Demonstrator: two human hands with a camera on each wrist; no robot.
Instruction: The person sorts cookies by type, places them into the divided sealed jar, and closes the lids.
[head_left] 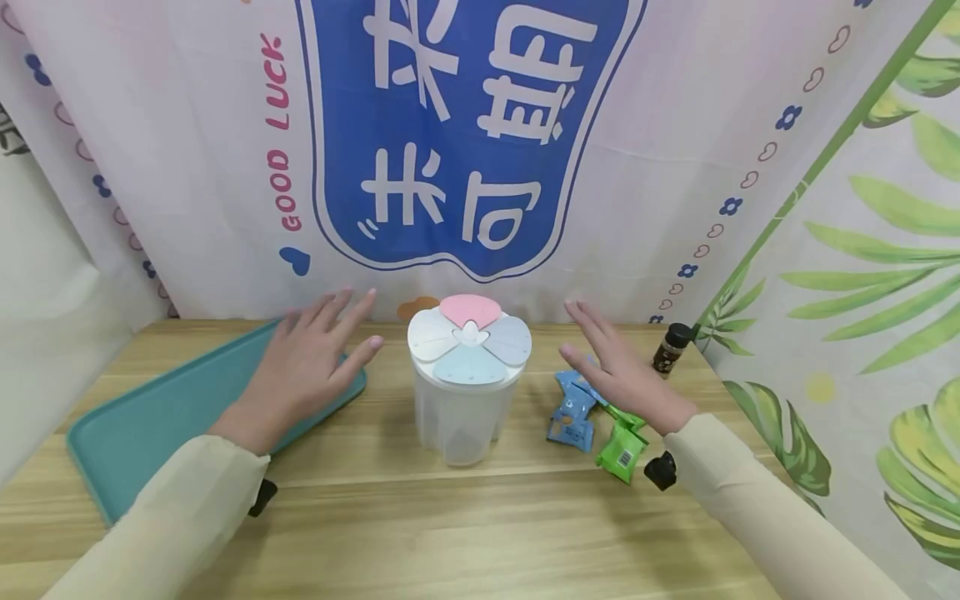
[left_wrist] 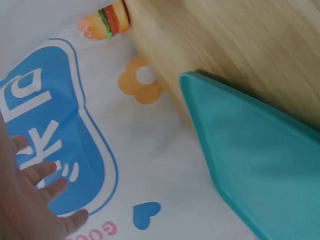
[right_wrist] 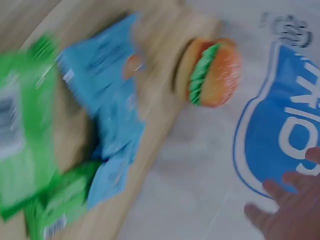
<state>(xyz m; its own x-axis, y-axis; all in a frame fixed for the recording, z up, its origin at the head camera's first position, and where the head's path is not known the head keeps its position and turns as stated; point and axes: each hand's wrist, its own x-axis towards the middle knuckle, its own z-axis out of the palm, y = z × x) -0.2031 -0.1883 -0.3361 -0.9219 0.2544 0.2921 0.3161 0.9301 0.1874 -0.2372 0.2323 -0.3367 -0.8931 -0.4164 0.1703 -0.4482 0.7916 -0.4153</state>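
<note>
A translucent container [head_left: 459, 421] with a lid of pink, white and blue petals [head_left: 470, 342] stands upright between the two hands. My left hand [head_left: 303, 362], fingers spread and straight, is over the teal tray [head_left: 180, 408]; it also shows at the edge of the left wrist view [left_wrist: 30, 200]. My right hand [head_left: 622, 371] is held beside blue packets [head_left: 573, 417] and green packets [head_left: 621, 450], fingers extended and holding nothing. In the right wrist view a toy burger [right_wrist: 207, 72] lies near blue packets [right_wrist: 107, 75] and green packets [right_wrist: 25, 135]; that view is blurred.
A small dark bottle [head_left: 671, 348] stands at the back right of the wooden table [head_left: 450, 533]. Behind the table hangs a printed cloth [head_left: 225, 208], with leaf-patterned cloth [head_left: 885, 333] on the right. The tray leans along the left side.
</note>
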